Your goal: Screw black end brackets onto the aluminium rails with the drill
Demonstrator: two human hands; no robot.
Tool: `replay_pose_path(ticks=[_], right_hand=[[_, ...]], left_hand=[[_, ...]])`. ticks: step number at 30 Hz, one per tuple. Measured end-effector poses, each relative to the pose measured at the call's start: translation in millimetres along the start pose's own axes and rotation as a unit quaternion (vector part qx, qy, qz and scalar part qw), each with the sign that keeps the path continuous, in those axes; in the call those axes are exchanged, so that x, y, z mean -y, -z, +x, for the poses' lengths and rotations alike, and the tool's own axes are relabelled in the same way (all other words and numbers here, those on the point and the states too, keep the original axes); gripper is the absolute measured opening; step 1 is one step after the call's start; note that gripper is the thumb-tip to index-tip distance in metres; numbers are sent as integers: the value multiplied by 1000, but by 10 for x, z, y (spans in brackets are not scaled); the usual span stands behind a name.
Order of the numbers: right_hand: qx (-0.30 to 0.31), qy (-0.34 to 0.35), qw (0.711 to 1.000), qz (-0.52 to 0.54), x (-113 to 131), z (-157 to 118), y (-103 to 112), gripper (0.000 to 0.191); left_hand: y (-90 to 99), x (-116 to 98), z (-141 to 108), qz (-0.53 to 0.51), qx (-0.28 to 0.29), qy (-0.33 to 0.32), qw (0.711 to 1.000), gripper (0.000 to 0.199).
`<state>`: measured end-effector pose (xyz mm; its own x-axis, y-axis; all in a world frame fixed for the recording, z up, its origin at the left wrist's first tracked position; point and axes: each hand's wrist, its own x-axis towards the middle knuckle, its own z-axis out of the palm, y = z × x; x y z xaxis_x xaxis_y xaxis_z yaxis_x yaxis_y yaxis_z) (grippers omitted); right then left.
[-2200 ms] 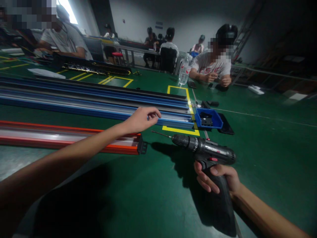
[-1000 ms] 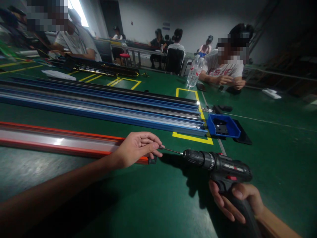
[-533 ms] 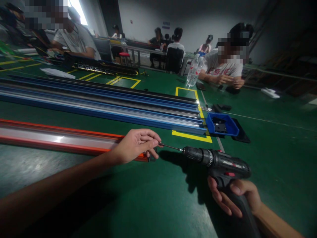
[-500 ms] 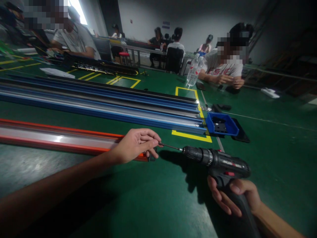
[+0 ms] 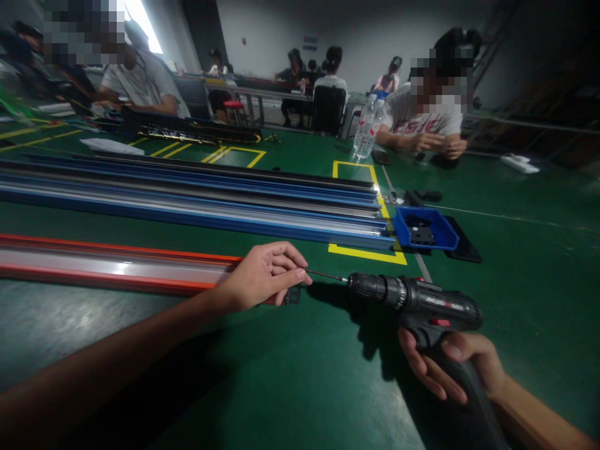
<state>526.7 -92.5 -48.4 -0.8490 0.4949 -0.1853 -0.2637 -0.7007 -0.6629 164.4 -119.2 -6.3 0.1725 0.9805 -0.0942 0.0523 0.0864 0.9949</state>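
My right hand (image 5: 450,365) is wrapped round the grip of a black cordless drill (image 5: 417,300), which points left. From its chuck runs a long thin screwdriver bit (image 5: 328,275). The thumb and fingers of my left hand (image 5: 267,275) pinch the bit's far tip; whether a screw sits there is hidden. Under my left hand lies the end of an orange-edged metal profile (image 5: 122,267). A small black bracket (image 5: 293,295) shows at that end, partly covered by my fingers.
Several blue and black profiles (image 5: 210,203) lie behind. A blue bin (image 5: 426,230) of black plates stands at their right end, beside a dark flat object. Plastic bottles (image 5: 368,131) stand farther back. Co-workers sit across the green table (image 5: 328,375).
The view has shifted slightly. The drill and both hands appear a little farther right, with my left fingers still at the bit's tip.
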Motion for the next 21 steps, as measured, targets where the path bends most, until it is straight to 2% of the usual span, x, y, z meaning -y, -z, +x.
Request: replay_pose_path(ticks=[7, 21], right_hand=[[24, -9, 1000, 9, -3, 7, 46, 40], [15, -9, 1000, 15, -3, 24, -2, 37]], left_hand=[[6, 34, 37, -9, 13, 2, 1000, 28], [4, -8, 39, 20, 16, -13, 1000, 24]])
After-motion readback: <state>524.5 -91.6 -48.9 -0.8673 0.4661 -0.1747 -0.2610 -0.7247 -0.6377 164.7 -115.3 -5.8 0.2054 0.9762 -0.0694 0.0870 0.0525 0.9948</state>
